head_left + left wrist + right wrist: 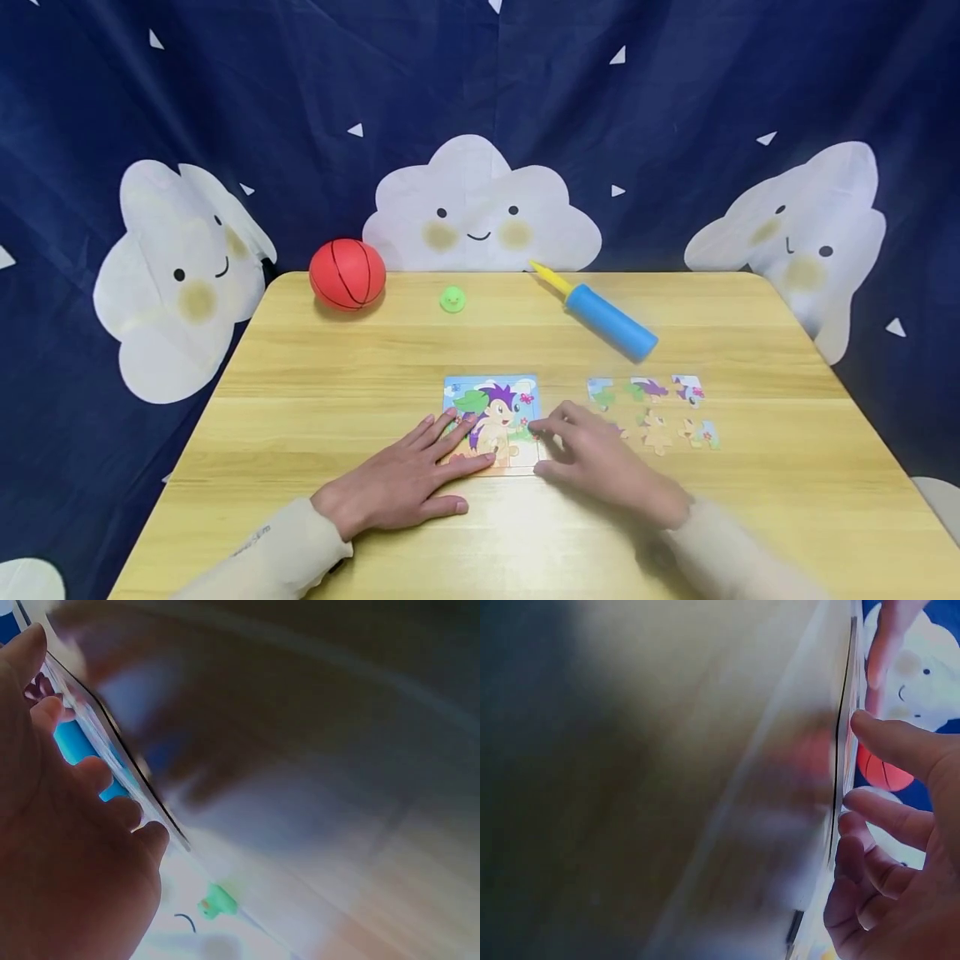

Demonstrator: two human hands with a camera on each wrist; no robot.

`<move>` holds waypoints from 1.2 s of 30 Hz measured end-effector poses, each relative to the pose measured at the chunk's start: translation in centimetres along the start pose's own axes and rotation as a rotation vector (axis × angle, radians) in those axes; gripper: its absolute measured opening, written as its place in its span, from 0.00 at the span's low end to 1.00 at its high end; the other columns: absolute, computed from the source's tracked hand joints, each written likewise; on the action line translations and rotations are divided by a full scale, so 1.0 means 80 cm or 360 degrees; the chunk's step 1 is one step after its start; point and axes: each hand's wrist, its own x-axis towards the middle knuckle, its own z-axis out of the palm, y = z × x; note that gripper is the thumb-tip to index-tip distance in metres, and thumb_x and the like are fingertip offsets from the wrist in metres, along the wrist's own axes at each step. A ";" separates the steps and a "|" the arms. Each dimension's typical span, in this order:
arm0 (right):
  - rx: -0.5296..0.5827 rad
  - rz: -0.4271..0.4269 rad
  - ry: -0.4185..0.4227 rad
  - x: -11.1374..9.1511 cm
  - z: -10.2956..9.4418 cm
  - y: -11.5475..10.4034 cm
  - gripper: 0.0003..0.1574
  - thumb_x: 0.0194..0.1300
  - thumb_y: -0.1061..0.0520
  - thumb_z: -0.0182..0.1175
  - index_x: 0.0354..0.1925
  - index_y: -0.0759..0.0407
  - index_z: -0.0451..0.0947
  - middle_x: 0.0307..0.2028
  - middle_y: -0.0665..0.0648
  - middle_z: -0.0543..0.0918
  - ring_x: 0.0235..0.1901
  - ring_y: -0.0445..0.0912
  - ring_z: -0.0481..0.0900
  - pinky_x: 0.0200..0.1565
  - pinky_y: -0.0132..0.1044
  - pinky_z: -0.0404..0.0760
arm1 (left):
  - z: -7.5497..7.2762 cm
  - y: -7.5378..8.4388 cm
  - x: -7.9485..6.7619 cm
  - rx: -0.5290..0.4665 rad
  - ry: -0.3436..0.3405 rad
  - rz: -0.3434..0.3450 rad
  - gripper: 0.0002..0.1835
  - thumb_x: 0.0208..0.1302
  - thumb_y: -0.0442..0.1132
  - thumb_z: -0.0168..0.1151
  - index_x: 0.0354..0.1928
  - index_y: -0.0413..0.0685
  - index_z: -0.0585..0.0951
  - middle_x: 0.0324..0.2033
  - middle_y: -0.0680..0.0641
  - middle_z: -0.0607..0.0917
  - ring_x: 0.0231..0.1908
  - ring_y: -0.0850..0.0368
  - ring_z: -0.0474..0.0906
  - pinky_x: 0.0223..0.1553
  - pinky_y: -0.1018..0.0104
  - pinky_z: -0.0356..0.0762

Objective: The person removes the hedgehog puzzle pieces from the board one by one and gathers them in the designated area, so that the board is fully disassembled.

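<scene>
In the head view a jigsaw board (504, 417) with a purple-haired cartoon hedgehog lies flat on the table. My left hand (405, 479) rests on its left and lower part with spread, straight fingers, which hide some of the picture. At the board's right edge is my right hand (600, 458), thumb and index finger apart, their tips at the edge. The right wrist view shows its other fingers (885, 874) bent beneath, with no piece visible between thumb and index. Several loose puzzle pieces (657, 432) lie right of the board, one partly covered by the right hand.
Along the table's back are a red ball (347, 275), a small green duck-like toy (452, 299) and a blue hand pump (611, 322) with a yellow nozzle. Behind the wooden table (337, 375) hangs a dark blue curtain (480, 75) with white smiling clouds.
</scene>
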 end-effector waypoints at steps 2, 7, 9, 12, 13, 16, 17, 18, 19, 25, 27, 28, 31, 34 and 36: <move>-0.0012 -0.0015 -0.0002 0.000 0.002 -0.003 0.31 0.67 0.45 0.78 0.64 0.53 0.87 0.46 0.47 0.80 0.42 0.37 0.70 0.45 0.34 0.75 | 0.000 0.002 0.005 0.0055 -0.0005 0.0037 0.33 0.85 0.67 0.45 0.86 0.78 0.59 0.90 0.47 0.47 0.89 0.40 0.40 0.87 0.39 0.49; -0.0049 -0.0010 -0.0007 0.002 0.004 -0.009 0.27 0.66 0.46 0.79 0.59 0.54 0.88 0.45 0.47 0.79 0.39 0.36 0.70 0.44 0.33 0.75 | 0.002 0.004 0.009 0.0132 0.0005 0.0080 0.34 0.85 0.66 0.45 0.87 0.75 0.59 0.89 0.45 0.49 0.88 0.41 0.43 0.86 0.41 0.52; -0.0051 0.0014 -0.0011 0.003 0.005 -0.011 0.26 0.65 0.47 0.79 0.57 0.54 0.88 0.44 0.47 0.79 0.39 0.36 0.69 0.43 0.33 0.75 | 0.002 0.006 0.008 0.0125 0.0031 0.0089 0.33 0.85 0.65 0.46 0.87 0.73 0.60 0.89 0.44 0.51 0.88 0.39 0.45 0.85 0.41 0.54; -0.0008 0.0053 -0.0022 0.006 0.005 -0.013 0.25 0.63 0.49 0.80 0.55 0.56 0.87 0.43 0.47 0.79 0.38 0.38 0.70 0.43 0.33 0.76 | 0.001 0.008 0.007 0.0112 0.0055 0.0101 0.33 0.86 0.64 0.46 0.86 0.71 0.62 0.89 0.43 0.52 0.87 0.38 0.47 0.84 0.40 0.57; 0.0021 0.0069 -0.0030 0.007 0.005 -0.013 0.25 0.63 0.49 0.81 0.54 0.56 0.87 0.43 0.48 0.79 0.38 0.38 0.71 0.43 0.34 0.76 | 0.000 0.008 0.007 0.0106 0.0057 0.0105 0.33 0.86 0.64 0.46 0.86 0.71 0.62 0.88 0.43 0.52 0.87 0.38 0.48 0.84 0.39 0.57; 0.0111 0.0120 -0.0047 0.009 0.005 -0.013 0.25 0.62 0.50 0.81 0.53 0.57 0.86 0.44 0.48 0.80 0.39 0.39 0.72 0.44 0.36 0.78 | -0.001 0.009 0.006 0.0095 0.0048 0.0107 0.33 0.86 0.64 0.46 0.86 0.71 0.62 0.88 0.43 0.53 0.87 0.38 0.48 0.84 0.39 0.57; 0.0134 0.0135 -0.0050 0.010 0.005 -0.012 0.25 0.62 0.50 0.81 0.53 0.56 0.85 0.44 0.48 0.80 0.40 0.39 0.73 0.45 0.36 0.79 | -0.001 0.009 0.006 0.0089 0.0045 0.0109 0.33 0.86 0.64 0.46 0.86 0.71 0.62 0.88 0.43 0.53 0.87 0.38 0.47 0.84 0.39 0.57; 0.0154 0.0154 -0.0053 0.010 0.006 -0.012 0.25 0.62 0.50 0.81 0.53 0.56 0.84 0.44 0.48 0.80 0.41 0.39 0.73 0.46 0.36 0.80 | -0.001 0.009 0.006 0.0083 0.0045 0.0112 0.33 0.86 0.64 0.47 0.86 0.70 0.62 0.88 0.43 0.53 0.87 0.38 0.47 0.84 0.39 0.57; 0.0170 0.0168 -0.0050 0.010 0.006 -0.012 0.25 0.62 0.50 0.82 0.52 0.55 0.84 0.45 0.48 0.80 0.41 0.39 0.73 0.46 0.37 0.80 | -0.001 0.009 0.006 0.0083 0.0045 0.0110 0.33 0.86 0.64 0.47 0.86 0.71 0.62 0.88 0.43 0.53 0.87 0.38 0.47 0.84 0.39 0.57; 0.0237 0.0201 -0.0025 0.010 0.008 -0.014 0.23 0.62 0.52 0.81 0.50 0.52 0.80 0.45 0.47 0.81 0.42 0.39 0.76 0.49 0.36 0.82 | 0.000 0.006 0.006 0.0086 0.0054 0.0115 0.33 0.86 0.64 0.47 0.86 0.71 0.62 0.88 0.43 0.52 0.87 0.37 0.47 0.84 0.39 0.57; 0.0273 0.0198 -0.0021 0.010 0.009 -0.016 0.21 0.63 0.54 0.80 0.49 0.51 0.79 0.43 0.46 0.82 0.42 0.39 0.76 0.49 0.36 0.82 | 0.000 0.006 0.006 0.0084 0.0048 0.0114 0.33 0.86 0.64 0.47 0.86 0.71 0.62 0.88 0.43 0.52 0.87 0.37 0.47 0.84 0.39 0.58; 0.0289 0.0185 -0.0018 0.010 0.009 -0.016 0.20 0.65 0.54 0.79 0.49 0.50 0.79 0.42 0.45 0.82 0.42 0.39 0.76 0.49 0.36 0.81 | 0.000 0.006 0.006 0.0084 0.0045 0.0115 0.33 0.86 0.64 0.46 0.86 0.71 0.62 0.88 0.43 0.52 0.87 0.37 0.47 0.84 0.39 0.58; 0.0354 0.0151 -0.0012 0.010 0.011 -0.017 0.17 0.67 0.56 0.77 0.47 0.48 0.78 0.37 0.42 0.81 0.39 0.38 0.76 0.47 0.35 0.80 | 0.000 0.006 0.006 0.0077 0.0034 0.0107 0.33 0.85 0.65 0.46 0.86 0.72 0.62 0.89 0.43 0.52 0.87 0.37 0.47 0.84 0.39 0.58; 0.0438 0.0110 -0.0003 0.008 0.013 -0.014 0.14 0.71 0.57 0.74 0.46 0.48 0.77 0.34 0.40 0.80 0.36 0.36 0.77 0.44 0.33 0.81 | 0.001 0.006 0.006 0.0059 0.0024 0.0100 0.33 0.85 0.65 0.47 0.86 0.72 0.62 0.89 0.44 0.51 0.88 0.38 0.45 0.85 0.39 0.56; 0.0530 0.0110 -0.0005 0.005 0.011 -0.010 0.13 0.73 0.57 0.72 0.46 0.47 0.76 0.35 0.40 0.81 0.36 0.35 0.78 0.43 0.32 0.83 | 0.001 0.006 0.007 0.0044 0.0014 0.0092 0.33 0.85 0.65 0.47 0.86 0.72 0.61 0.89 0.44 0.50 0.88 0.39 0.43 0.85 0.40 0.55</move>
